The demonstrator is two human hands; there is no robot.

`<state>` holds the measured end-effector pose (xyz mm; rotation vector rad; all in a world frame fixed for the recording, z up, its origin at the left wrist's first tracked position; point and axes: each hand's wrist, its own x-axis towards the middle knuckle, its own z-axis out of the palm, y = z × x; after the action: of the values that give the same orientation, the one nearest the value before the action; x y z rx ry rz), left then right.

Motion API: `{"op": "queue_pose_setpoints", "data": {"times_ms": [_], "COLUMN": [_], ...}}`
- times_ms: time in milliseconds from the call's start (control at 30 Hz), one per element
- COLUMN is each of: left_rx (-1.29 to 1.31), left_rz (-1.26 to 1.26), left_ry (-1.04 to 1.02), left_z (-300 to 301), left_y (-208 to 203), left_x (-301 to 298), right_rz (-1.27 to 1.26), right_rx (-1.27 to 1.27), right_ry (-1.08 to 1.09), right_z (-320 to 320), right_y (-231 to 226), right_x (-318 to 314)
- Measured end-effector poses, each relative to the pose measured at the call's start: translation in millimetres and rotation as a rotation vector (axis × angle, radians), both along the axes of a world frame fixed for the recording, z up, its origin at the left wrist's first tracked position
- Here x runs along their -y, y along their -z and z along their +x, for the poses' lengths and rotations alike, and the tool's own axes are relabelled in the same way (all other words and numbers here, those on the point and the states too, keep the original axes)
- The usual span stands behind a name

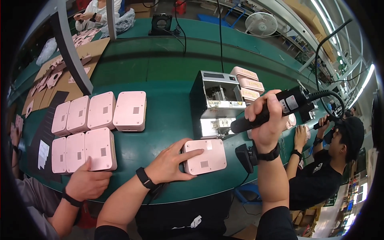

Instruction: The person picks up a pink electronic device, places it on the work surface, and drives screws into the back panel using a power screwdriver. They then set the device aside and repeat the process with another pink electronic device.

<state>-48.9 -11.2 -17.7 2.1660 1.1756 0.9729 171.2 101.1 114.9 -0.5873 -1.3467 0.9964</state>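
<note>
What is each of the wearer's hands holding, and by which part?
Right hand: a black corded tool, gripped around the middle of its body. Left hand: a pink box, gripped at its left end.

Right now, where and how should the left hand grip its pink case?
Probably by its left end, from the left: the pink case lies flat, corners rounded, and the left hand spans that end, thumb at the near corner, index finger on top.

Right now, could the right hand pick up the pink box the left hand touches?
Probably not: the right hand has its grip around a black corded tool, and the left hand covers part of the pink box.
</note>
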Motion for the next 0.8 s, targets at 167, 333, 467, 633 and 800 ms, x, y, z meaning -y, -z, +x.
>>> {"op": "queue_pose_setpoints", "data": {"times_ms": [167, 333, 467, 633, 800], "left_rx": [0.024, 0.045, 0.040, 0.047, 0.042], "left_rz": [-0.017, 0.007, -0.009, -0.020, 0.007], "left_ry": [0.007, 0.005, 0.006, -0.010, -0.013], "left_z": [-2.0, -3.2, -3.3, -1.4, -0.2], "left_y": [-2.3, 2.1, 4.1, 1.3, 5.1], "left_x": [-3.5, -4.2, -4.8, -1.5, -0.5], "right_rz": [-0.124, -0.172, -0.206, -0.273, -0.304], "right_rx": [-0.031, -0.094, 0.001, 0.056, 0.103], "right_ry": [-0.133, -0.283, -0.340, -0.358, -0.371], "right_z": [0.8, -24.4, -36.3, -38.5, -43.5], "right_y": [-1.1, -14.6, -19.8, -14.0, -7.5], "right_x": [26.2, 82.9, 104.4, 113.0, 115.3]}}
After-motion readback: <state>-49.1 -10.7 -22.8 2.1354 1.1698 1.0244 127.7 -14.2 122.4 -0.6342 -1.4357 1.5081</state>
